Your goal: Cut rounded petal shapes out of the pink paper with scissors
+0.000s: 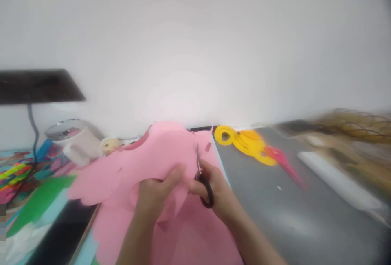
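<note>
Pink paper [165, 146], pinched by the left hand [153, 195], spreads mostly left of forward-pointing scissors [209, 188] held in the right hand [222, 196].

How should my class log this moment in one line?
left hand: holding pink paper | right hand: holding black-handled scissors, pointed forward | right of paper: yellow shapes on grey table

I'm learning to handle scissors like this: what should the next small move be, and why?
Perhaps one short snip of the pink sheet, clear of the left hand: that hand grips the sheet, and the right hand holds the black-handled scissors, blades pointing forward. Blur hides whether they are already cutting.
</note>
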Tool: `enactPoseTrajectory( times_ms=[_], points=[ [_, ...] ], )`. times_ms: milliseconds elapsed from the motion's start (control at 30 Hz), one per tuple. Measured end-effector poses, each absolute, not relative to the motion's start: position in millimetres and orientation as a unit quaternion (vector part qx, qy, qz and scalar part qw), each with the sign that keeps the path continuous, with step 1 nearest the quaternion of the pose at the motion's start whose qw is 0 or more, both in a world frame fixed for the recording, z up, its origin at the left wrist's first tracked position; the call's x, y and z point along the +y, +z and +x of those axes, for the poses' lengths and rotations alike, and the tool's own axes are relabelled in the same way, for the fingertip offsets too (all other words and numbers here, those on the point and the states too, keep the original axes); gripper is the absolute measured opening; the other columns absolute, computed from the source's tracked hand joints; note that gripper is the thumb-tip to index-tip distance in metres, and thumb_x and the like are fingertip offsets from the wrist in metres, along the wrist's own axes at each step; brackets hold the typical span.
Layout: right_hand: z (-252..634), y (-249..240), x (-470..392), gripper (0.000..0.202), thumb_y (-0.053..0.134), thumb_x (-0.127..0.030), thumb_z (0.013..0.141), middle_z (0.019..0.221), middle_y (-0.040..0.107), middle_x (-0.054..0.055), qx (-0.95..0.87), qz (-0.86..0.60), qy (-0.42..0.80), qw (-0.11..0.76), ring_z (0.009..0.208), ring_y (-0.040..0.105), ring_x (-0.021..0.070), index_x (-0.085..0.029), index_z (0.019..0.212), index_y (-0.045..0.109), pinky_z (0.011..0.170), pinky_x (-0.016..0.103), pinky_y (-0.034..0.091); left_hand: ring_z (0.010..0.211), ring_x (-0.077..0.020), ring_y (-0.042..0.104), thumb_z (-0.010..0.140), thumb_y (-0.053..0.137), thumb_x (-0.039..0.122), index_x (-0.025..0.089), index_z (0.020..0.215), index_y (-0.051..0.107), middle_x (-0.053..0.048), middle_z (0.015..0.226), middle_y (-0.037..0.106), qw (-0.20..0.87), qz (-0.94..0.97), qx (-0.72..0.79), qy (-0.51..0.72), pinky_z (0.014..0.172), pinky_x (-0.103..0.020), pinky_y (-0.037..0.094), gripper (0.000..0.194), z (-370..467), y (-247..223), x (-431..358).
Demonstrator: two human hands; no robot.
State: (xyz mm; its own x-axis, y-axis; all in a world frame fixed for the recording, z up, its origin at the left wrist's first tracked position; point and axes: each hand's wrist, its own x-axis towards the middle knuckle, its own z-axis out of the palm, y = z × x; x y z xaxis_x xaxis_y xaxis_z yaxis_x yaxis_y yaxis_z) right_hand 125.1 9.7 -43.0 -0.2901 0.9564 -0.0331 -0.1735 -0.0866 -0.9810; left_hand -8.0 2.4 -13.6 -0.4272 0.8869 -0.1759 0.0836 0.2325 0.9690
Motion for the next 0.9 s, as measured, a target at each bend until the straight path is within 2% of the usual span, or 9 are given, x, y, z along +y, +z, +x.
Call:
enactPoseTrajectory(
  times_ms=[133,300,467,567,767,900],
  points=[
    [124.2,-43.0,10.1,0.033,0.077,-0.037,0.064,0.059,0.048,-0.005,-0.506,-0.399,0.618,0.450,0.053,0.038,0.0094,-0.019,0.078,0.053,0.049,0.022,0.030,0.087,-0.0325,0.066,0.054,0.076,0.041,0.013,0.069,0.068,-0.012,0.077,0.073,0.404,0.373,0.653,0.522,0.080,-0.043,0.050,0.033,-10.5,-17.5,5.3],
    [123.1,-43.8,10.2,0.028,0.074,-0.035,0.065,0.059,0.050,-0.005,-0.512,-0.397,0.614,0.451,0.054,0.043,0.0106,-0.019,0.077,0.054,0.051,0.023,0.034,0.087,-0.0263,0.067,0.056,0.079,0.032,0.011,0.083,0.068,-0.010,0.083,0.073,0.447,0.367,0.572,0.581,0.075,-0.033,0.051,0.036,-13.0,-20.7,8.4],
    [122.2,-42.0,9.5,0.027,0.074,-0.032,0.064,0.059,0.054,-0.004,-0.499,-0.411,0.619,0.445,0.055,0.050,0.0121,-0.019,0.076,0.055,0.052,0.024,0.040,0.077,-0.0259,0.066,0.057,0.078,0.041,0.011,0.069,0.068,-0.011,0.072,0.072,0.416,0.374,0.606,0.567,0.070,-0.034,0.052,0.034,-13.7,-25.7,9.6],
    [122.3,-41.1,9.2,0.023,0.073,-0.029,0.064,0.058,0.055,-0.004,-0.499,-0.409,0.620,0.446,0.054,0.052,0.0119,-0.018,0.075,0.055,0.051,0.023,0.040,0.077,-0.0264,0.067,0.058,0.077,0.045,0.011,0.072,0.069,-0.011,0.075,0.072,0.410,0.378,0.603,0.571,0.068,-0.034,0.052,0.037,-14.1,-28.4,10.2],
    [122.6,-42.1,9.8,0.019,0.070,-0.025,0.064,0.054,0.055,-0.005,-0.496,-0.416,0.622,0.440,0.051,0.052,0.0115,-0.018,0.074,0.055,0.046,0.021,0.037,0.080,-0.0269,0.067,0.058,0.077,0.044,0.010,0.077,0.068,-0.011,0.076,0.073,0.417,0.371,0.609,0.564,0.068,-0.034,0.053,0.040,-13.2,-22.8,8.3],
    [122.2,-43.2,10.4,0.020,0.071,-0.025,0.064,0.054,0.054,-0.005,-0.494,-0.417,0.624,0.439,0.049,0.051,0.0110,-0.018,0.074,0.054,0.045,0.021,0.035,0.083,-0.0259,0.067,0.057,0.077,0.037,0.011,0.077,0.069,-0.010,0.077,0.073,0.400,0.369,0.616,0.569,0.071,-0.032,0.053,0.033,-11.7,-17.0,7.1]
  ],
)
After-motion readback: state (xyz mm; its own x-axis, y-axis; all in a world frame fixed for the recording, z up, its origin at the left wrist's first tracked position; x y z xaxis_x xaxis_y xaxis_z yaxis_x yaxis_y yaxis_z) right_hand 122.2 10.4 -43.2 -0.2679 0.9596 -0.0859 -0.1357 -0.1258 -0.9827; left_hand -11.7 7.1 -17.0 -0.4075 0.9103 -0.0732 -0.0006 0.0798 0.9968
